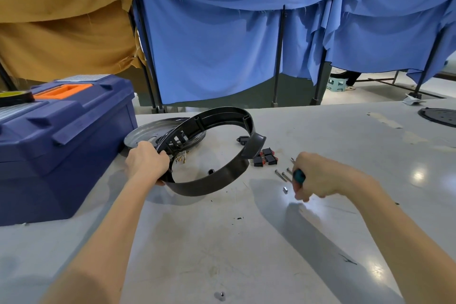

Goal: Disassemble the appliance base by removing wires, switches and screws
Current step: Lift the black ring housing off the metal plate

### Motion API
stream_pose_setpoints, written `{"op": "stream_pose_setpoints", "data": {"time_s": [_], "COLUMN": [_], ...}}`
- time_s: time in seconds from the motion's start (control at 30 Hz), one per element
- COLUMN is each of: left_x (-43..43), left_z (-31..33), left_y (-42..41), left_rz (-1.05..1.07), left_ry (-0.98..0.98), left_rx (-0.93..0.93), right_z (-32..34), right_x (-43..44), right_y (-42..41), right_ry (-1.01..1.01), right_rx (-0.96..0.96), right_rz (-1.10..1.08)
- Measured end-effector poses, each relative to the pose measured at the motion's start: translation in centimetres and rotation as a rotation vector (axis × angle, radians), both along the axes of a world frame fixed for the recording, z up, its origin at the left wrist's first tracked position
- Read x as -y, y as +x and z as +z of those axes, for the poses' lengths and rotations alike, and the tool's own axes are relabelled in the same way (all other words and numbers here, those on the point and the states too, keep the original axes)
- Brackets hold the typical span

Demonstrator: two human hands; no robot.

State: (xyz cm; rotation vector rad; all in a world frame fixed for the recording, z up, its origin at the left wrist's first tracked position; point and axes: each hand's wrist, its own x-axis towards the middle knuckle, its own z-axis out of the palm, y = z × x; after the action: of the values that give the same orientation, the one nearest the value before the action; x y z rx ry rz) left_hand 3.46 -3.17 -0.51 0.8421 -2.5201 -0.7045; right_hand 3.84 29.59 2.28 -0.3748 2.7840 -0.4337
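Left hand (145,161) grips the tilted black plastic ring-shaped appliance base (209,148), right hand (318,175) clutches a teal-handled screwdriver (299,176); swinging either could scatter the loose metal screws (283,175).

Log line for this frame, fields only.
left grip: holds black ring, tilted | right grip: holds screwdriver | switches, screws: loose on table

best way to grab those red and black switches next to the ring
Pinch one switch by the black sides of its body, coming from above and from the right. They lie flat in a tight cluster on the table, and the tilted ring hangs close over their left edge, so that side is crowded. The right hand holds a screwdriver.
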Motion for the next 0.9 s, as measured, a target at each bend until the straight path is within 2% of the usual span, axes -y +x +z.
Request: {"op": "stream_pose_setpoints", "data": {"time_s": [0.1,0.43,0.57,0.67,0.9], "left_x": [0.0,-0.1,-0.2,-0.5,-1.9], "left_z": [0.0,-0.1,0.0,0.1,0.2], "left_y": [-0.1,0.0,0.0,0.1,1.0], "left_rz": [-0.012,-0.019,-0.016,-0.020,-0.054], "left_ry": [-0.002,-0.002,0.010,-0.003,-0.142], "left_rx": [0.007,0.005,-0.010,-0.011,-0.006], "right_z": [-0.9,-2.4,-1.3,-0.4,0.2], "right_x": [-0.2,0.3,-0.3,0.2,2.3], "right_y": [-1.4,-1.9,-1.5,-0.2,3.5], "right_ry": [-0.068,-0.068,-0.077,-0.105,-0.140], "right_rx": [-0.119,-0.145,-0.224,-0.176,0.090], "right_rz": [-0.078,-0.095,-0.080,0.025,0.309]}}
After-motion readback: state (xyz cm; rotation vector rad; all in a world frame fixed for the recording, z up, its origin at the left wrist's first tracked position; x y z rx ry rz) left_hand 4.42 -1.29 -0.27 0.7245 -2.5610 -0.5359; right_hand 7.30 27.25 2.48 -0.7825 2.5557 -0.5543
